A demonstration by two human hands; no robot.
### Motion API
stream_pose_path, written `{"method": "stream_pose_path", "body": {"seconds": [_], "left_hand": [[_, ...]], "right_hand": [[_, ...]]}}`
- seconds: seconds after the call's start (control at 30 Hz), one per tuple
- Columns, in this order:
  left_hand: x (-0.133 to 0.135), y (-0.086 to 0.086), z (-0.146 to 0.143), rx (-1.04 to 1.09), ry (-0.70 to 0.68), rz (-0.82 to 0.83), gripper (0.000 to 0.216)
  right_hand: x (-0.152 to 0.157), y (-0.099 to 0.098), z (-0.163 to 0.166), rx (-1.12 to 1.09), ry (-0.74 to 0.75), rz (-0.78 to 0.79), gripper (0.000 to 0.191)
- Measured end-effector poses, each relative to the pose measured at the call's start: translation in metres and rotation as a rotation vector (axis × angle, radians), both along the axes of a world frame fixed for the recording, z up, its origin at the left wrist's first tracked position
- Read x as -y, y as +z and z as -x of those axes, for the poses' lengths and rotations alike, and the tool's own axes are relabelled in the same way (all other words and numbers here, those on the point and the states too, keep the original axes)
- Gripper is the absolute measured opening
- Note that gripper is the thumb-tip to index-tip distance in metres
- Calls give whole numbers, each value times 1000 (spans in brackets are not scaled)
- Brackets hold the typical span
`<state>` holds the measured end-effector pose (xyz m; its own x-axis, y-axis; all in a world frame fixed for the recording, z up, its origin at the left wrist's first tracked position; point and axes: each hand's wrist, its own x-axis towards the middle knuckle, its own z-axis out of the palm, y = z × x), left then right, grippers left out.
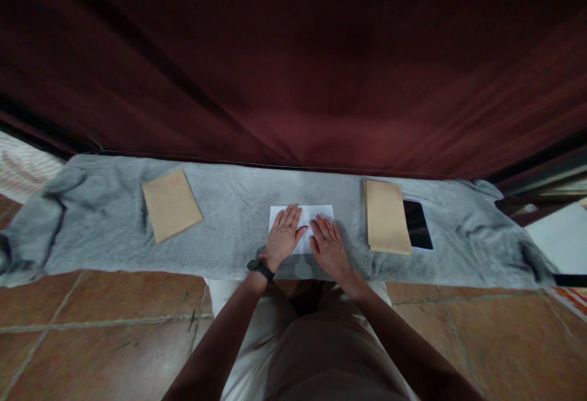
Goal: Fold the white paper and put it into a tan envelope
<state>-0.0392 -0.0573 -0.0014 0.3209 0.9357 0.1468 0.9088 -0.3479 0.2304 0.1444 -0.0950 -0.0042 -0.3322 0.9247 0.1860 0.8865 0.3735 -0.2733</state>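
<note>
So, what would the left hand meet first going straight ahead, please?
Beyond the white paper, over the grey cloth, the left hand would probably meet the dark red fabric; depth is unclear.

the left hand point(282, 236) and right hand point(329, 247) hide parts of the white paper point(304, 244). the brown envelope stack point(389, 217) covers the left side of the dark device point(418, 227). red print point(175, 181) on the lone envelope point(172, 208) is too small to read. both forearms point(222, 343) leave the bottom edge.

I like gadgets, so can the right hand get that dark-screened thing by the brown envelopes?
Probably yes. The right hand rests on the white paper; brown envelopes lie between and hide part of the dark-screened thing, but its right side looks uncovered.
</note>
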Motion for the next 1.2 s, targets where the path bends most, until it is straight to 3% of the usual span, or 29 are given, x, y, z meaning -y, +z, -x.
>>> {"method": "stream_pose_path", "body": {"seconds": [0.2, 0.6, 0.8, 0.93, 1.2], "left_hand": [[-2, 0, 12, 54, -86, 66, 59], [7, 2, 16, 78, -89, 63, 49], [59, -1, 5, 122, -31, -12, 48], [95, -4, -1, 101, -63, -54, 45], [103, 5, -2, 38, -118, -64, 41]], "right_hand": [[-14, -3, 10, 1, 20, 34, 47], [-16, 1, 4, -35, 53, 85, 58], [-23, 0, 4, -48, 51, 75, 55], [-33, -2, 5, -48, 52, 79, 55], [-59, -6, 11, -45, 33, 67, 55]]}}
